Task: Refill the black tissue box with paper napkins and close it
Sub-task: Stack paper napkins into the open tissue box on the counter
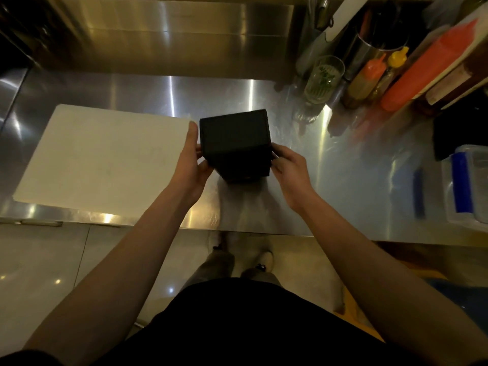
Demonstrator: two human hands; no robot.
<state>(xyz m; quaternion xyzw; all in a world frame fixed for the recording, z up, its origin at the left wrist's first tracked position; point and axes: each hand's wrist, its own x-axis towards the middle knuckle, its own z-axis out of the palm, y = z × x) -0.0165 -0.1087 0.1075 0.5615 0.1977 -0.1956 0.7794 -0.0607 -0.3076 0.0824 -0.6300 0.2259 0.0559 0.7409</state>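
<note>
Head view: black tissue box (235, 143) sits between both hands, over the steel counter (356, 180) near its front edge, roughly centre frame. Whether it rests on the counter or is lifted just off it, cannot tell; a soft shadow lies under it at 6 o'clock.

Left hand (194, 165) is at the box's 9 o'clock, palm facing the box side, fingers mostly extended along the left face, thumb near the lower front corner. Touching, loosely curled, not a tight fist.

Right hand (289, 165) is at the box's 3 to 4 o'clock, fingers curled and pinching at the lower right edge of the box. Grip is partly closed on that edge.

Box top face is plain dark and looks shut; no opening visible from this angle. Box is tilted slightly, top face leaning toward the camera.

White cutting board (100, 159) lies flat at the box's 9 o'clock, its right edge just behind the left hand.

At 1 to 2 o'clock from the box, well apart: a glass (323, 79), orange squeeze bottle (365, 80), yellow-capped bottle (393, 64). At 3 o'clock, far right edge of the counter: clear plastic container with a blue clip (467, 186), blurred.
</note>
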